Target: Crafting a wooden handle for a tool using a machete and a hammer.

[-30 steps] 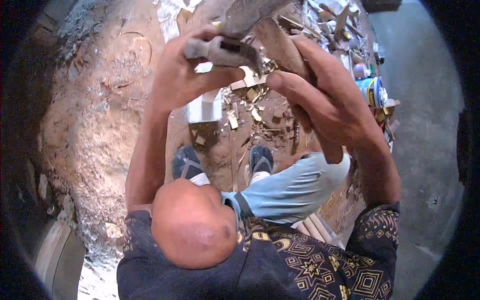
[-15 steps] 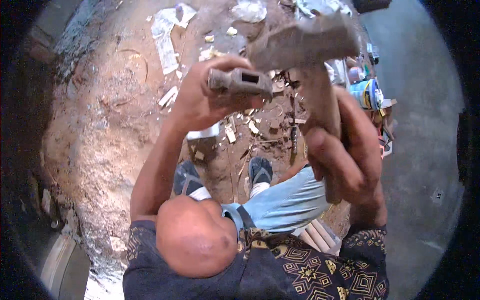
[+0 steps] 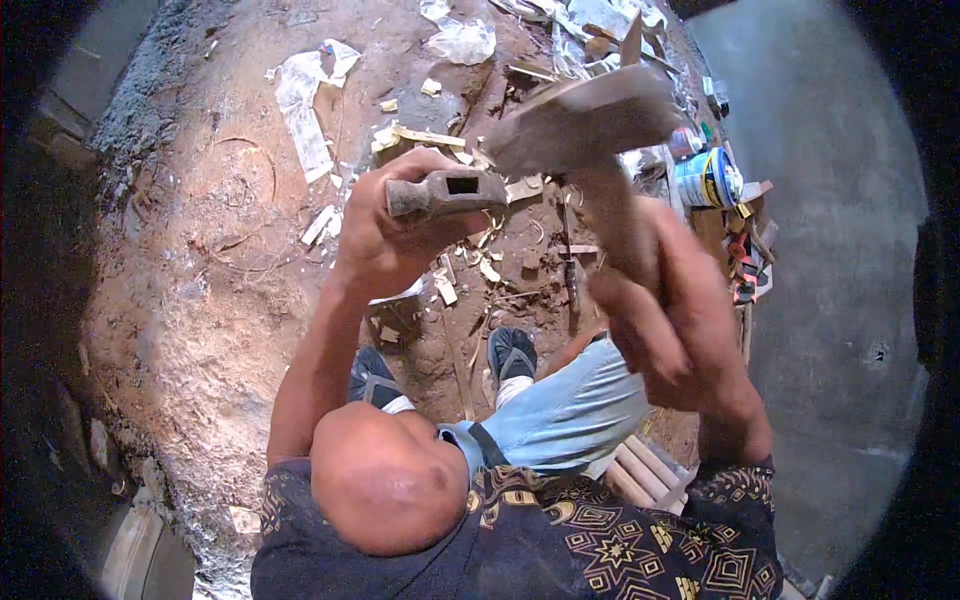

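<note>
L hand point(image 3: 385, 235) shut round hammer head point(image 3: 445, 192), eye hole up | R hand point(image 3: 670, 320) clamped on wooden handle point(image 3: 600, 205) w/ hatchet blade point(image 3: 585, 120), just R of L hand | risk: blade edge v. close to L fingers, slip = cut

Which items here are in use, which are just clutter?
In use:
left hand gripping hammer head
right hand gripping hatchet by its handle

Lying about:
tin can
wood chips
plastic bag
paper scrap
</note>
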A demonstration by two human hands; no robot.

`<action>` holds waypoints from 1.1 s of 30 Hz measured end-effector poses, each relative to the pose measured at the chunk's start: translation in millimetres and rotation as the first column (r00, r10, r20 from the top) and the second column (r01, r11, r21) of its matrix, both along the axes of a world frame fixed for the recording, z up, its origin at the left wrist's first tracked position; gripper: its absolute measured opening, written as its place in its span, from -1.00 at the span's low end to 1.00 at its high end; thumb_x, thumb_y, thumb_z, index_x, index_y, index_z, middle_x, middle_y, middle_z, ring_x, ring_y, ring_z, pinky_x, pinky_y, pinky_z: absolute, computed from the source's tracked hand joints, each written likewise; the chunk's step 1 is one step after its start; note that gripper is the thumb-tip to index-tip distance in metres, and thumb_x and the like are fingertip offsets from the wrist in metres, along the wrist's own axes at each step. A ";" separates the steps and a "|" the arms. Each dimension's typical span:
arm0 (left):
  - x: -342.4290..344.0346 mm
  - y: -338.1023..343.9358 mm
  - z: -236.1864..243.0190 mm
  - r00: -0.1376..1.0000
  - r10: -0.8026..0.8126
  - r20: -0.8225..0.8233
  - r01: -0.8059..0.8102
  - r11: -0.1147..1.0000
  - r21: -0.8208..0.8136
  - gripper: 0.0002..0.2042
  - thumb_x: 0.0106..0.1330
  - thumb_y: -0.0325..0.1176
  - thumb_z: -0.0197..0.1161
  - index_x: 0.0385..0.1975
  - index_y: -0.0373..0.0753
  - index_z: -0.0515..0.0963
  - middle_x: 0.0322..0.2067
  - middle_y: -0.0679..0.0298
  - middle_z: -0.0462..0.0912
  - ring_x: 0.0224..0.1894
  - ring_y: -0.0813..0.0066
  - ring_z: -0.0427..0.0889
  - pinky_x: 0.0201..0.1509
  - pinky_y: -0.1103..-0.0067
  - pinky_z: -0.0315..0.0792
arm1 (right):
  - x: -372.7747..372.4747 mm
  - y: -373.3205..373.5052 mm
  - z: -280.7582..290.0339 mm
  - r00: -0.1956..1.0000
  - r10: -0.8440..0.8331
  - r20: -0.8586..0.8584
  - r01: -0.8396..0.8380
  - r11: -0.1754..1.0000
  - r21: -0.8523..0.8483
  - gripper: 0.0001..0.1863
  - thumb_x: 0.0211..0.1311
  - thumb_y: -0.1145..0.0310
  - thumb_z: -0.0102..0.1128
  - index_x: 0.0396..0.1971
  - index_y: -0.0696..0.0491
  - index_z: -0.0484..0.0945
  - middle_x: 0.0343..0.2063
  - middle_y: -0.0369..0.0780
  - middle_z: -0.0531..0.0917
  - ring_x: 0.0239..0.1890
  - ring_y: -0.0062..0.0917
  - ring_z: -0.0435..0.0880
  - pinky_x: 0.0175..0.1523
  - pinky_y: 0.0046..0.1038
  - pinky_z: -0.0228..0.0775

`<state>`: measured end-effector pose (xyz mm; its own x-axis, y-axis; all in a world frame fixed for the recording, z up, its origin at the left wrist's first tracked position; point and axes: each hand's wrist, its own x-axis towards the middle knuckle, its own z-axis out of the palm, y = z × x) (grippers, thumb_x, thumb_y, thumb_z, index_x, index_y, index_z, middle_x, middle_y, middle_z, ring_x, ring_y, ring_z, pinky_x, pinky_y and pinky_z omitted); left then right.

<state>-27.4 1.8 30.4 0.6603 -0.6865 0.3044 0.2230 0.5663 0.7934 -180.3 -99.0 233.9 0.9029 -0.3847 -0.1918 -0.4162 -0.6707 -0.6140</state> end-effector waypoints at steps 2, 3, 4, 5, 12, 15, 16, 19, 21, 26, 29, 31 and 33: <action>0.3 4.9 3.3 0.992 0.049 0.113 -0.063 0.991 0.121 -0.68 0.10 -0.47 0.51 -0.15 -0.27 0.59 -0.26 0.30 0.71 -0.25 0.62 0.66 -0.17 0.63 0.57 | -3.5 3.8 -2.4 0.948 -0.070 0.312 0.041 0.994 0.098 -0.57 0.35 0.31 0.13 0.11 0.20 0.31 -0.63 -0.37 0.43 -0.76 -0.79 0.29 -0.67 -0.69 0.07; 1.3 6.3 2.0 0.981 0.089 0.174 -0.109 0.988 0.109 -0.68 0.10 -0.46 0.51 -0.16 -0.27 0.59 -0.27 0.30 0.71 -0.25 0.63 0.66 -0.18 0.64 0.56 | -4.4 4.7 -7.4 0.920 -0.084 0.382 0.035 0.990 0.133 -0.54 0.36 0.27 0.14 0.11 0.21 0.29 -0.63 -0.37 0.43 -0.75 -0.78 0.29 -0.67 -0.67 0.10; 2.1 8.1 -0.5 0.963 0.128 0.236 -0.154 0.984 0.095 -0.69 0.10 -0.45 0.51 -0.16 -0.27 0.59 -0.28 0.31 0.71 -0.26 0.64 0.65 -0.19 0.64 0.56 | -2.7 7.8 -12.9 0.888 -0.100 0.449 0.026 0.985 0.169 -0.52 0.37 0.23 0.15 0.11 0.21 0.27 -0.63 -0.36 0.43 -0.75 -0.77 0.30 -0.67 -0.66 0.12; 3.0 3.6 -1.6 0.966 0.115 0.233 -0.140 0.986 0.092 -0.69 0.10 -0.43 0.52 -0.18 -0.26 0.60 -0.29 0.33 0.70 -0.28 0.64 0.64 -0.22 0.65 0.55 | -3.9 7.2 -24.8 0.854 -0.282 0.437 0.068 0.893 0.444 -0.51 0.38 0.15 0.15 0.08 0.16 0.24 -0.60 -0.34 0.44 -0.71 -0.77 0.35 -0.69 -0.65 0.14; 3.7 -4.1 -10.0 0.991 0.047 0.125 -0.055 0.997 0.059 -0.71 0.09 -0.41 0.52 -0.22 -0.26 0.60 -0.30 0.35 0.69 -0.30 0.66 0.63 -0.25 0.64 0.52 | 7.4 -8.6 -15.6 0.990 0.139 -0.016 -0.140 0.986 -0.095 -0.70 0.26 0.45 0.14 -0.04 0.13 0.37 -0.50 -0.28 0.50 -0.55 -0.64 0.43 -0.48 -0.50 0.29; 3.0 -0.1 -4.2 0.940 0.140 0.311 -0.177 0.980 0.093 -0.72 0.10 -0.42 0.52 -0.22 -0.26 0.60 -0.29 0.36 0.68 -0.27 0.69 0.62 -0.24 0.66 0.51 | 6.6 14.9 4.6 0.932 -0.189 0.308 0.123 0.968 0.219 -0.72 0.25 0.44 0.11 -0.05 0.15 0.40 -0.59 -0.33 0.47 -0.75 -0.79 0.33 -0.67 -0.65 0.14; 3.2 -1.1 -4.6 0.968 0.102 0.229 -0.125 0.988 0.086 -0.72 0.11 -0.44 0.51 -0.21 -0.25 0.60 -0.29 0.37 0.68 -0.26 0.70 0.61 -0.22 0.67 0.51 | 6.5 15.4 1.2 0.850 -0.231 0.473 0.118 0.959 0.256 -0.72 0.25 0.44 0.11 -0.06 0.16 0.40 -0.61 -0.33 0.47 -0.77 -0.77 0.32 -0.69 -0.64 0.13; 3.7 -6.8 0.2 0.998 0.002 0.060 -0.003 1.000 0.018 -0.72 0.11 -0.46 0.50 -0.19 -0.25 0.60 -0.28 0.38 0.68 -0.25 0.70 0.61 -0.20 0.68 0.50 | 8.2 -8.6 -35.1 0.854 0.062 0.517 0.012 0.990 -0.138 -0.73 0.29 0.43 0.08 -0.05 0.17 0.38 -0.58 -0.31 0.48 -0.76 -0.77 0.34 -0.69 -0.64 0.14; 4.3 -3.3 -1.5 0.997 0.006 0.077 -0.012 0.997 0.073 -0.69 0.10 -0.48 0.51 -0.17 -0.24 0.59 -0.29 0.38 0.69 -0.26 0.69 0.62 -0.20 0.67 0.52 | 5.6 -20.3 -41.7 0.871 0.396 0.290 -0.221 0.844 -0.488 -0.74 0.31 0.43 0.07 -0.05 0.17 0.37 -0.57 -0.30 0.48 -0.75 -0.77 0.34 -0.69 -0.65 0.14; 6.8 -6.5 -10.2 1.000 0.014 -0.016 -0.014 1.000 0.009 -0.68 0.08 -0.48 0.52 -0.17 -0.24 0.60 -0.30 0.37 0.70 -0.29 0.70 0.62 -0.22 0.67 0.52 | 15.6 4.2 0.9 0.990 0.054 0.127 -0.053 0.998 -0.016 -0.74 0.31 0.38 0.08 -0.06 0.15 0.39 -0.50 -0.23 0.53 -0.64 -0.57 0.43 -0.58 -0.49 0.23; 9.1 -3.9 -15.1 0.997 -0.007 0.077 0.004 0.999 0.041 -0.73 0.12 -0.47 0.49 -0.19 -0.26 0.60 -0.34 0.36 0.72 -0.32 0.69 0.63 -0.23 0.67 0.51 | 18.9 20.8 6.7 0.821 -0.153 0.550 0.036 0.976 0.217 -0.73 0.28 0.35 0.12 -0.08 0.13 0.41 -0.44 -0.17 0.56 -0.52 -0.39 0.52 -0.46 -0.34 0.33; 7.8 -9.9 -8.3 0.994 0.022 0.109 -0.024 1.000 0.014 -0.74 0.12 -0.47 0.49 -0.20 -0.26 0.61 -0.35 0.37 0.71 -0.32 0.69 0.63 -0.23 0.67 0.51 | 22.3 3.6 -5.4 0.786 -0.032 0.617 -0.023 0.996 0.082 -0.72 0.27 0.33 0.15 -0.10 0.12 0.42 -0.40 -0.13 0.58 -0.43 -0.27 0.58 -0.38 -0.23 0.40; 6.1 -12.6 -4.2 0.988 0.058 0.141 -0.059 0.998 0.005 -0.74 0.11 -0.46 0.50 -0.22 -0.26 0.61 -0.36 0.38 0.71 -0.32 0.69 0.63 -0.24 0.67 0.50 | 16.1 -9.8 -19.8 0.953 0.299 0.057 -0.276 0.927 -0.253 -0.63 0.28 0.37 0.17 0.01 0.13 0.34 -0.39 -0.12 0.53 -0.45 -0.38 0.56 -0.31 -0.34 0.43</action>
<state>-21.3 -10.8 26.2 0.6501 -0.6514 0.3911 0.0752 0.5674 0.8200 -164.2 -108.8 214.2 0.9908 -0.1300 -0.0368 -0.1327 -0.8846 -0.4471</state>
